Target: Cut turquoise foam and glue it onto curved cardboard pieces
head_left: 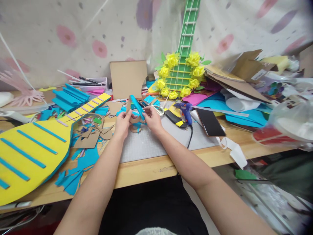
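Head: blue strip (137,107) between fingers (148,112)

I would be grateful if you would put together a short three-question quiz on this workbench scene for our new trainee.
1. Multiple choice: what colour are the flowers on the green instrument-shaped model?
A) pink
B) yellow
C) white

2. True or false: in this view, the phone lies to the left of the glue gun.

3. Fill the gap: the left hand and the right hand are handling brown cardboard and a narrow ____ strip.

Key:
1. B, yellow.
2. False; it lies to the right.
3. Blue.
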Demonstrator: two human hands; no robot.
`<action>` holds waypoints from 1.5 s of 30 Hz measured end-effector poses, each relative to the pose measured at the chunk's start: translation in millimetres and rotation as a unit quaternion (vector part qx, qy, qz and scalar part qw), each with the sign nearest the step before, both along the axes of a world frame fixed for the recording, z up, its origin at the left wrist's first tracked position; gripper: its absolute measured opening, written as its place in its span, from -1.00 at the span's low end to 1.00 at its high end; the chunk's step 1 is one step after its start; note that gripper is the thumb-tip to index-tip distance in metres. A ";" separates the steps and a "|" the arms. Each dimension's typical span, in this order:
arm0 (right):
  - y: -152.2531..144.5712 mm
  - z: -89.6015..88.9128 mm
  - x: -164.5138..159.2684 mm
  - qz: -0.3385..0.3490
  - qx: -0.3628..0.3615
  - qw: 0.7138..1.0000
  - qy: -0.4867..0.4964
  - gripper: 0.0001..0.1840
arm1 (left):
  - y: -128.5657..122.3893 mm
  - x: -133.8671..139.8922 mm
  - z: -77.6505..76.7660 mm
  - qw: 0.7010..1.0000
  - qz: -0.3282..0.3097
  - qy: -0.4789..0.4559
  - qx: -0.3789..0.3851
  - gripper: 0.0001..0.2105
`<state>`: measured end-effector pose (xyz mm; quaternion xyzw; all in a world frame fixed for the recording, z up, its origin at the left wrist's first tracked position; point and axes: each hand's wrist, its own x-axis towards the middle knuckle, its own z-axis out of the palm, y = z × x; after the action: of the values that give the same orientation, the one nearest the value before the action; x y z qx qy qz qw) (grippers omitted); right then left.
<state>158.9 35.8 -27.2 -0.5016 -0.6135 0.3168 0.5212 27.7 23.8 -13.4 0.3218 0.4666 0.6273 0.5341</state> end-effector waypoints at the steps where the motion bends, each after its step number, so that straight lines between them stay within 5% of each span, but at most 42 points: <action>1: 1.4 2.2 3.6 -0.020 0.018 0.999 -0.020 -0.84 | 1.7 -4.4 0.2 1.000 0.022 0.008 0.005 -0.74; 6: 12.6 15.8 28.3 -0.128 0.024 0.980 -0.151 -0.68 | 15.5 -31.9 -2.7 0.983 0.179 0.026 0.030 -0.74; 9: 13.6 22.3 34.5 -0.139 0.029 0.957 -0.253 -0.56 | 22.7 -43.0 -6.0 0.979 0.203 0.000 -0.005 -0.74; 16: 1.9 24.5 4.5 0.098 0.051 0.910 -0.401 -0.80 | 29.4 -47.4 -4.4 0.977 0.194 -0.078 -0.031 -0.76; 20: 3.2 18.6 -7.6 0.110 0.055 0.874 -0.470 -0.80 | 30.0 -51.0 0.0 0.971 0.210 -0.115 -0.025 -0.77; 33: 32.4 33.0 -9.1 0.005 0.101 0.888 -0.448 -0.66 | 22.0 -50.9 6.9 0.969 0.232 -0.075 -0.043 -0.86; 39: 34.6 16.9 -22.9 0.083 0.085 0.870 -0.479 -0.62 | 28.7 -54.1 -3.6 0.980 0.189 -0.056 -0.022 -0.90; 45: 37.9 23.1 -26.6 0.023 -0.017 0.944 -0.328 -0.69 | 25.3 -51.3 7.6 0.961 0.232 -0.134 -0.074 -0.90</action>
<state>132.3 73.7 -4.1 -0.5726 -0.7562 0.1571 0.2751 -23.5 49.1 -5.8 0.0771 0.4981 0.7350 0.4535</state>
